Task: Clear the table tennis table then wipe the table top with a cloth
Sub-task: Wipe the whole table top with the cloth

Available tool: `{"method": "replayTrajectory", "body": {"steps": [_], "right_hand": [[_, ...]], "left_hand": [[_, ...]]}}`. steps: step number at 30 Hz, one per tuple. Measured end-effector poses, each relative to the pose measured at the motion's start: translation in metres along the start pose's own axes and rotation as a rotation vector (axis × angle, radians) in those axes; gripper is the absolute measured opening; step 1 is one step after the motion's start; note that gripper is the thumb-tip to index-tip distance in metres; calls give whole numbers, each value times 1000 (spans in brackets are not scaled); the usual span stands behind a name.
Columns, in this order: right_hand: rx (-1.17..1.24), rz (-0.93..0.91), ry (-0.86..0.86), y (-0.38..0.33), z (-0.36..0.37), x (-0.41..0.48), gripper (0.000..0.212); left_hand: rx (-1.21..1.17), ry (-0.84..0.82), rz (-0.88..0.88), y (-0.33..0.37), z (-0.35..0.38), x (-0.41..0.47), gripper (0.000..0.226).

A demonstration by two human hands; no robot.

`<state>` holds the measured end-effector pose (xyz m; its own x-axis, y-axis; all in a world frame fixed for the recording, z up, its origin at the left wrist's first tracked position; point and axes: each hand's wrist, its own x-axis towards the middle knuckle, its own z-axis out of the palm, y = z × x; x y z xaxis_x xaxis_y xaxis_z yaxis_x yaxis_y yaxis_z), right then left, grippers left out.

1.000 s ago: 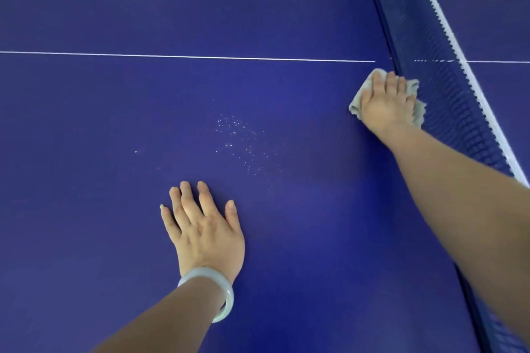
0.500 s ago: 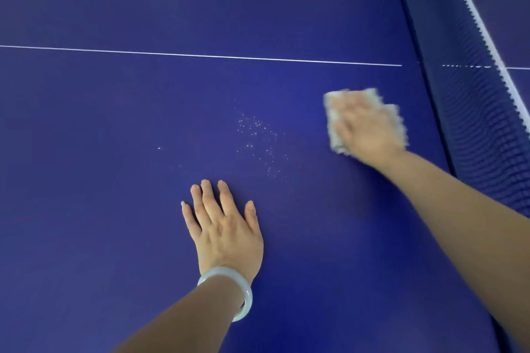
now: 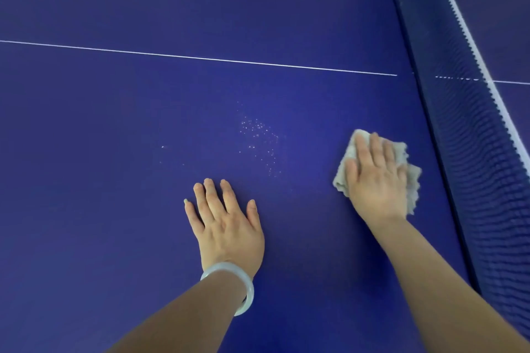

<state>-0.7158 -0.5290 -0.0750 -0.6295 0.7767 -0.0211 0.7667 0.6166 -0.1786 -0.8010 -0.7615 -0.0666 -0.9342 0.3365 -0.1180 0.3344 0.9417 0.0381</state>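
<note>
The blue table tennis table top [image 3: 114, 152] fills the view. My right hand [image 3: 375, 180] lies flat on a pale grey cloth [image 3: 413, 180], pressing it onto the table a little left of the net. The cloth shows around my fingers and palm. My left hand [image 3: 226, 223], with a pale bangle on the wrist, rests flat on the bare table with fingers apart, holding nothing. A patch of small white specks [image 3: 258, 137] lies on the surface between and above the two hands.
The dark blue net [image 3: 459, 123] with its white top band runs down the right side. A thin white centre line [image 3: 200, 58] crosses the table above the hands. A single white speck [image 3: 162, 147] lies further left.
My right hand has slid the cloth away from the net, first leftward then back toward me. My left hand has stayed planted on the table.
</note>
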Motion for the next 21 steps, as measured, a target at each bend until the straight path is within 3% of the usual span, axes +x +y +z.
{"method": "replayTrajectory", "body": {"steps": [2,4,9,14,18,21], "right_hand": [[9,161,37,9,-2,-29,58],[-4,203,52,-12,1,-59,59],[-14,146,0,-90,16,-69,60],[-9,127,-16,-104,21,-54,61],[-3,144,-15,-106,21,-54,60],[-1,152,-10,-107,20,-54,60]], "left_hand": [[-9,-16,1,0,0,0,74],[-28,-7,9,-1,-1,-1,73],[-76,10,34,-2,-1,-2,66],[-245,-31,108,-13,-10,-3,60],[-392,37,301,-75,-22,12,49],[-283,172,212,-138,-27,42,54]]}}
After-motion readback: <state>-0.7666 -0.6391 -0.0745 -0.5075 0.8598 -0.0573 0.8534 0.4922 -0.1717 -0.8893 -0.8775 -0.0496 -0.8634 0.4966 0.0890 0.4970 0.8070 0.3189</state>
